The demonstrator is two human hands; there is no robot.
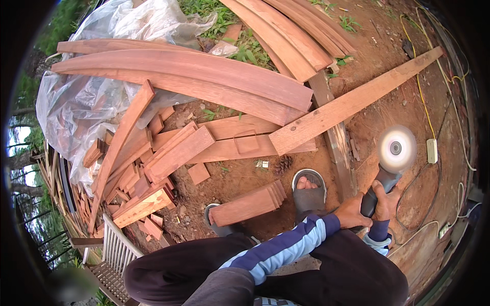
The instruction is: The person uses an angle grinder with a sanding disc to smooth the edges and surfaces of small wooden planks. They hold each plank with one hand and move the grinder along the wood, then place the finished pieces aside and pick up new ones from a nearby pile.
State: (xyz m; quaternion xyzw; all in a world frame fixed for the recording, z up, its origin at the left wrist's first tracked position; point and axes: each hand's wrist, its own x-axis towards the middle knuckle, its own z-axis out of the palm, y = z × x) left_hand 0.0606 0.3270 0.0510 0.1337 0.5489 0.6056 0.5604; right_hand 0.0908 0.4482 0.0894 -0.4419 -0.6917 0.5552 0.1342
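Note:
Out to the right of my knees, both hands are closed on a black angle grinder (pixel 389 179). My left hand (pixel 351 211) reaches across my lap and wraps the rear of its body. Higher up, my right hand (pixel 386 200) grips the other side. A round pale disc (pixel 407 148) faces up at the grinder's far end, its surface smeared as if spinning. Apart from it, a long reddish plank (pixel 357 104) slants across a dark timber (pixel 337 148). Between my sandalled feet sits a small stack of short boards (pixel 247 204).
Long boards (pixel 189 76) lie at the far left near plastic sheeting (pixel 66 104), with a heap of offcuts (pixel 132 178) below. More planks (pixel 286 30) lie at the back. A yellow cord (pixel 419 97) leads to a pale socket box (pixel 432 151) beside the disc. A slatted chair (pixel 115 245) stands lower left.

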